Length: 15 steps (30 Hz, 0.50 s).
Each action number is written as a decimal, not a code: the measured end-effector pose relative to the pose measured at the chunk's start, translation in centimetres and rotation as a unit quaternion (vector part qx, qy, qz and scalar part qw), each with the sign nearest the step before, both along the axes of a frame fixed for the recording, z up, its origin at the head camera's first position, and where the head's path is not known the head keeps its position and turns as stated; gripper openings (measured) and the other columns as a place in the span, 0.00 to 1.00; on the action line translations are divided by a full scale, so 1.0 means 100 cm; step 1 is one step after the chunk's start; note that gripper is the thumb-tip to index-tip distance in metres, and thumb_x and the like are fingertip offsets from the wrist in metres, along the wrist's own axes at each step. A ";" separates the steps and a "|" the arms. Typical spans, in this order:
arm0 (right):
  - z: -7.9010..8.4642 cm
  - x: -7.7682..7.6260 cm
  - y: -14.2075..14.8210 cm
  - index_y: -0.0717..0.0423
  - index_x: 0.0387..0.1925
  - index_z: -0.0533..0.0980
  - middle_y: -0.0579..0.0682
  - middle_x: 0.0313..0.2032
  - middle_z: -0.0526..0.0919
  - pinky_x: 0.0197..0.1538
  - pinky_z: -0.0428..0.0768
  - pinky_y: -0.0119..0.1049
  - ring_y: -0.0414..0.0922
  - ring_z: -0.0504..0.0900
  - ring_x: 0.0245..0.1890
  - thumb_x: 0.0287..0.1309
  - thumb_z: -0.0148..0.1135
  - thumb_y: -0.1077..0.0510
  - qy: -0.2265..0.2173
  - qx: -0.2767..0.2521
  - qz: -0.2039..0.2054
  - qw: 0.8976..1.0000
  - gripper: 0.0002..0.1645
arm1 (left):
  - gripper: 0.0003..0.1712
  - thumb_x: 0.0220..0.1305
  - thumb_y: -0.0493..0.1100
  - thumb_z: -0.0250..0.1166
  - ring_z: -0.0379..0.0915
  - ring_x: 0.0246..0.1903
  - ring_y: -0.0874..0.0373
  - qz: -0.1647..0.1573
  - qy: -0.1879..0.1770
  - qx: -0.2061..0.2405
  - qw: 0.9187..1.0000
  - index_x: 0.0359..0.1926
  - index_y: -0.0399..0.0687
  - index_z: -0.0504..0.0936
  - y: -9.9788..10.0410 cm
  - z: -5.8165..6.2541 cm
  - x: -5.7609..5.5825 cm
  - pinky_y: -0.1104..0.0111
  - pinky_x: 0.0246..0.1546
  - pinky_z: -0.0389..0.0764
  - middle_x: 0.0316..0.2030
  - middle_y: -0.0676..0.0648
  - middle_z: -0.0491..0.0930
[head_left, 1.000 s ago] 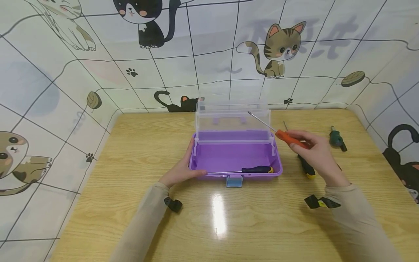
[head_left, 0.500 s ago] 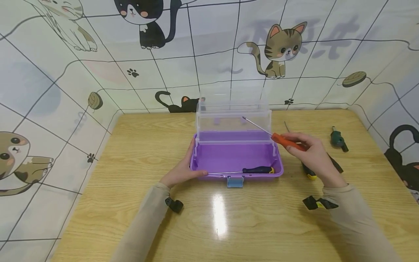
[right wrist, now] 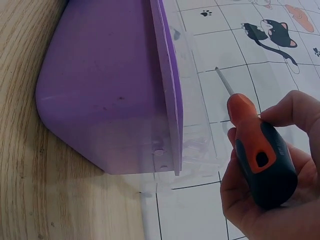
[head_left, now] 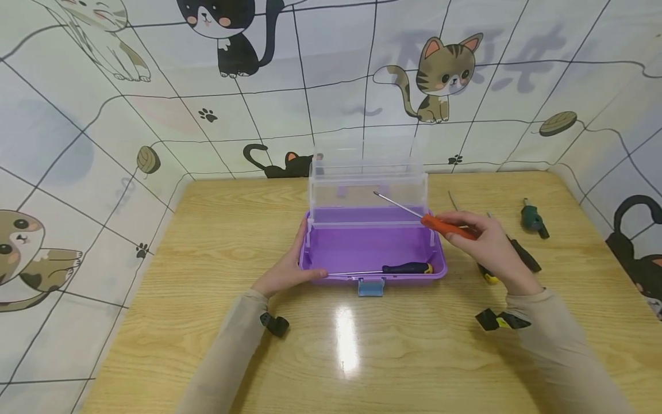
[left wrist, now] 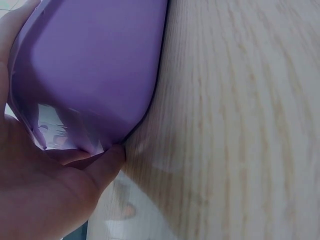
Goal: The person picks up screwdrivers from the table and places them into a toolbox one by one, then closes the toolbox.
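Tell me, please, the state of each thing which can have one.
Purple toolbox: open, held by the left hand
Clear lid: raised
Blue latch: unfastened
Orange screwdriver: held in the right hand
Screwdriver in the toolbox: lying flat
Yellow-ended screwdriver on the table: partly hidden
Black tool: on the table
Green tool: on the table

The head view is bright and evenly lit, with a hard white streak of glare on the tabletop (head_left: 414, 356) and soft shadows beside both sleeves (head_left: 227, 345). The clear lid (head_left: 368, 195) fades against the pale wall (head_left: 341, 69). Both wrist views look dimmer and cooler, with soft detail; the left one catches a pale sheen on the box (left wrist: 95, 60).
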State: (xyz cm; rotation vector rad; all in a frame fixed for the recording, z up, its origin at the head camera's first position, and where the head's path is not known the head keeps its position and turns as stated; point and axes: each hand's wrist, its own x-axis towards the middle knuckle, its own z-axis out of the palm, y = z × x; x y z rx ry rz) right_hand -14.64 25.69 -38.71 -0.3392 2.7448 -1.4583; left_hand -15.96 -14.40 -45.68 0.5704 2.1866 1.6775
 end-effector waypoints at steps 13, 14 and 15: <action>-0.004 -0.004 -0.003 0.59 0.58 0.76 0.59 0.54 0.77 0.29 0.75 0.31 0.44 0.74 0.35 0.62 0.61 0.64 -0.005 -0.029 0.039 0.999 0.22 | 0.73 0.51 0.36 0.74 0.31 0.72 0.54 -0.002 -0.012 0.000 1.000 0.73 0.75 0.25 0.000 0.002 -0.001 0.51 0.68 0.44 0.74 0.58 0.25; -0.005 -0.005 -0.004 0.60 0.58 0.76 0.60 0.54 0.77 0.29 0.75 0.31 0.44 0.74 0.35 0.62 0.61 0.65 -0.003 -0.031 0.042 0.999 0.22 | 0.72 0.51 0.36 0.74 0.31 0.72 0.53 -0.003 -0.015 0.002 1.000 0.74 0.72 0.24 0.001 0.003 0.000 0.50 0.68 0.44 0.74 0.57 0.24; -0.005 -0.005 -0.004 0.60 0.57 0.77 0.60 0.54 0.77 0.29 0.75 0.31 0.44 0.75 0.35 0.61 0.61 0.65 -0.004 -0.033 0.043 0.999 0.21 | 0.72 0.51 0.36 0.73 0.30 0.72 0.52 -0.005 -0.017 0.005 1.000 0.74 0.70 0.24 0.001 0.007 0.001 0.50 0.68 0.44 0.74 0.56 0.24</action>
